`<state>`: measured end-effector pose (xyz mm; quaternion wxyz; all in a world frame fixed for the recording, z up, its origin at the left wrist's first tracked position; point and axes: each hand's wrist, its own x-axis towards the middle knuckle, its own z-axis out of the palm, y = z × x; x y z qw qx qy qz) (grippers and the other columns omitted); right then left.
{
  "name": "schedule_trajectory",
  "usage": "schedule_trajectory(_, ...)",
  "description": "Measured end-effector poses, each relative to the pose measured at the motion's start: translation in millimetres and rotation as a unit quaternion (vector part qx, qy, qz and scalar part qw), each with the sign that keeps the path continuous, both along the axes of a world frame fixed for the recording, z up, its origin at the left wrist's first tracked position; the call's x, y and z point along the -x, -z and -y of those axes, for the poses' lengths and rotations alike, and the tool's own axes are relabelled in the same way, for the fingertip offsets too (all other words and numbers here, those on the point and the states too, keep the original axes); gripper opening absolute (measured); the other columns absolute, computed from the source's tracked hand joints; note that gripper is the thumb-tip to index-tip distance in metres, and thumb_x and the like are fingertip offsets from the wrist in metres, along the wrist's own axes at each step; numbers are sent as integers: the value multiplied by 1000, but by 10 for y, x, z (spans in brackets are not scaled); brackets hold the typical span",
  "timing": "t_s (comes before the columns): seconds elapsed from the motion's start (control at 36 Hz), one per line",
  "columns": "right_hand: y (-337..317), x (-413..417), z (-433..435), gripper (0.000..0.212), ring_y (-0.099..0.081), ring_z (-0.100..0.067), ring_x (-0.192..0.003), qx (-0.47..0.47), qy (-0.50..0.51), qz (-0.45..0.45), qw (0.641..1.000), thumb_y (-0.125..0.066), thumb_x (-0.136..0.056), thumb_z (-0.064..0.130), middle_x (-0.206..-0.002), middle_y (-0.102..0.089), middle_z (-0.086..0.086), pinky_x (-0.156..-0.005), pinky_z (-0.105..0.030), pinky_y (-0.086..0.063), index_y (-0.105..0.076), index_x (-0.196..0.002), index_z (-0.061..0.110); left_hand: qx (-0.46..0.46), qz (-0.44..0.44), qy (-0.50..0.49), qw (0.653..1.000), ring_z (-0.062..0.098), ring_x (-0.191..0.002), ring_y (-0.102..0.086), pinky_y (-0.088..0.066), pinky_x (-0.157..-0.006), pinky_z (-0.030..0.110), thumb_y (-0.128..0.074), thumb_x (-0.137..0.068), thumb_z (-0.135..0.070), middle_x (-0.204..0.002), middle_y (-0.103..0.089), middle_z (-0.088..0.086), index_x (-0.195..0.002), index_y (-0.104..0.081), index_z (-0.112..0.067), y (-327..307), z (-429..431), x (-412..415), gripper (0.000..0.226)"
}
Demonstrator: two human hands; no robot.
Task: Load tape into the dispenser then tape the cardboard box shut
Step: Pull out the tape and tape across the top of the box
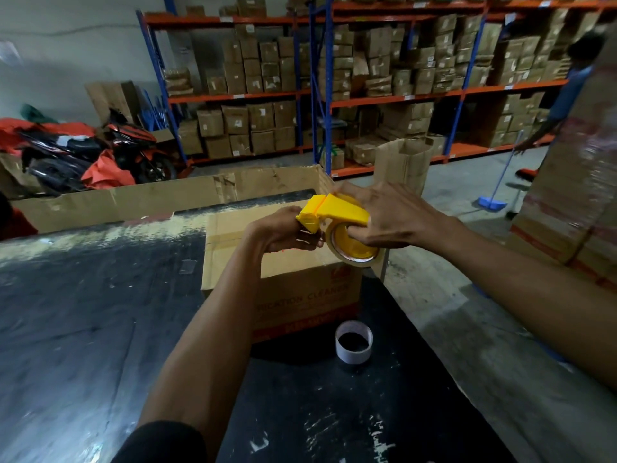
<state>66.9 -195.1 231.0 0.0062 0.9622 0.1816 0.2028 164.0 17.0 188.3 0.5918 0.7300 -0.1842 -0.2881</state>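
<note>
A yellow tape dispenser [337, 212] is held in the air above a brown cardboard box [300, 289] that stands on the dark table [100, 312]. A roll of clear tape [354, 259] sits on the dispenser's hub. My right hand [384, 218] grips the dispenser's handle from above, fingers through the roll. My left hand [283, 232] is closed at the dispenser's front end, by the cutter; what its fingertips pinch is hidden. The box's top flaps lie flat with old tape across them.
An empty white tape core [354, 342] stands on the table just in front of the box. A flat cardboard sheet [167, 195] leans along the table's far edge. Shelves of cartons [367, 78] fill the back; a motorbike [93, 152] is left, stacked boxes [574, 195] and a person sweeping [567, 95] right.
</note>
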Motion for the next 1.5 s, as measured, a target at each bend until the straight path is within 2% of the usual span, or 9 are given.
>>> schedule_trajectory(0.31,52,4,14,70,-45,-6,-54,-4,8,-15,1000,-60,-82,54,-66,-50,7,-51,-25,-26,-40,-146,36,-19,-60,27,998,13,-83,-76,-58,-82,29,-48,-107,-11,-89,-78,5,-95,-70,-10,56,-44,-95,25)
schedule_trajectory(0.58,121,-76,56,72,-46,-5,-57,-33,27,-13,999,-61,-84,53,-73,-58,1,-53,-24,-28,-38,-150,34,-11,120,43,992,6,-71,-66,-57,-74,26,-49,-103,2,-81,-67,3,-89,-66,-10,231,84,-260,26)
schedule_trajectory(0.69,206,-70,-24,71,-45,-15,-66,-49,57,-46,996,-59,-88,56,-83,-57,3,-68,-29,-32,-39,-153,36,-66,161,51,983,11,-73,-58,-53,-72,25,-50,-100,7,-80,-63,2,-84,-69,-16,275,129,-438,33)
schedule_trajectory(0.89,281,-157,-106,69,-55,-25,-82,-49,102,-56,992,-51,-84,63,-108,-72,-7,-72,-33,-35,-52,-146,33,-116,104,104,982,17,-83,-55,-54,-74,21,-45,-105,-1,-89,-62,9,-90,-70,-13,274,226,-734,32)
schedule_trajectory(1.03,299,-135,-179,53,-50,-22,-75,-57,121,-72,988,-54,-83,60,-81,-57,4,-64,-32,-33,-64,-129,35,-126,52,110,985,20,-78,-50,-46,-78,28,-46,-106,-5,-84,-56,14,-89,-64,-6,291,242,-1035,24)
schedule_trajectory(1.17,316,-236,-363,55,-51,-24,-76,-55,148,-54,986,-51,-86,65,-86,-62,-2,-66,-32,-36,-68,-125,29,-107,29,107,988,16,-79,-53,-50,-78,28,-45,-105,-10,-87,-55,10,-90,-62,-9,263,336,-1170,24)
schedule_trajectory(1.31,348,-322,-470,53,-47,-27,-80,-57,173,-74,981,-52,-90,62,-87,-54,-3,-70,-34,-35,-67,-122,22,-120,153,95,976,15,-84,-63,-53,-77,26,-54,-105,-11,-93,-67,10,-98,-70,-5,439,288,-1279,19)
schedule_trajectory(1.42,457,-379,-548,46,-63,-32,-97,-59,172,-84,980,-54,-86,62,-102,-68,-5,-74,-36,-34,-66,-115,27,-187,339,43,921,17,-76,-65,-54,-74,42,-68,-98,-18,-83,-76,8,-94,-77,-8,619,261,-1457,14)
schedule_trajectory(1.5,482,-435,-570,46,-64,-32,-102,-64,174,-88,979,-54,-86,61,-105,-69,-4,-76,-37,-35,-65,-115,27,-190,398,15,897,24,-77,-70,-54,-74,43,-73,-94,-21,-85,-78,12,-91,-79,-8,709,235,-1515,15)
